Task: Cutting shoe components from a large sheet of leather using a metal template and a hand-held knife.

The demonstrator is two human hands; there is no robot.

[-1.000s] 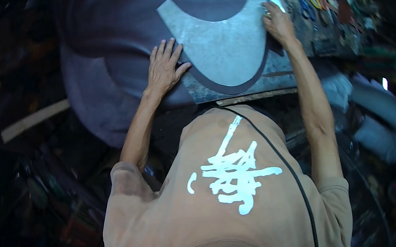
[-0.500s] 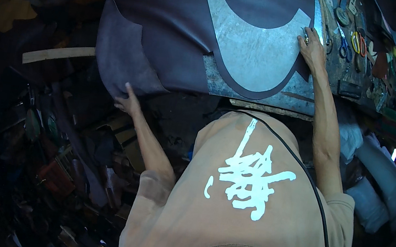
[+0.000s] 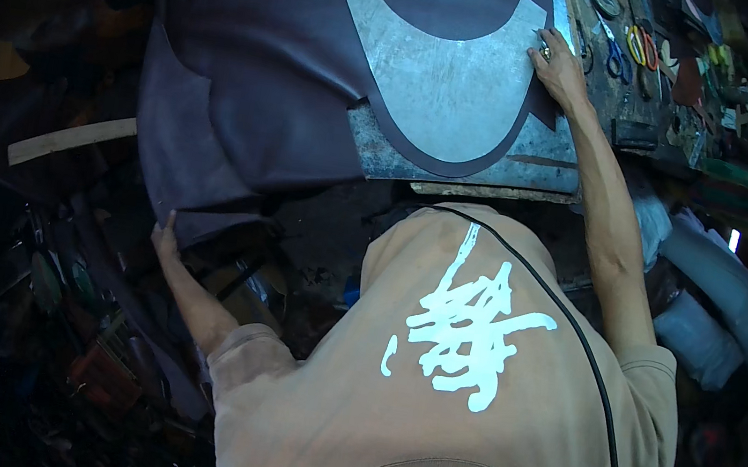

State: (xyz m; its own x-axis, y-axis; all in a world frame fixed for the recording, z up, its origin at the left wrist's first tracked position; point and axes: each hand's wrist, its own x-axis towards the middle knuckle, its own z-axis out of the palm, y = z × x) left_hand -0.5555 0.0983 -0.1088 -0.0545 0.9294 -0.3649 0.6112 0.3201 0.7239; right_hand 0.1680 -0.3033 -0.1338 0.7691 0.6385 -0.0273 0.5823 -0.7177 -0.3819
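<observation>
A large dark brown leather hide (image 3: pixel 266 49) covers the table and hangs off its left and near side. On it lies a pale grey U-shaped flat template (image 3: pixel 456 79), with a margin of leather showing along its curve. My right hand (image 3: pixel 559 73) is closed at the template's upper right arm, fingers bent round a small shiny metal thing whose kind I cannot make out. Low on the left, my left hand (image 3: pixel 167 242) grips the hanging lower edge of the hide, thumb up; its other fingers are mostly hidden.
A metal-topped table edge (image 3: pixel 550 153) shows beneath the leather. Blue-handled scissors (image 3: pixel 618 62), yellow-and-orange-handled scissors (image 3: pixel 642 48) and other tools lie right of it. A wooden strip (image 3: pixel 70 140) sticks out left. Clear plastic rolls (image 3: pixel 700 343) stand at lower right.
My left hand has moved left and down, drawing the hanging leather edge with it. The view has shifted, so the table appears further left; my right hand stays by the template's arm.
</observation>
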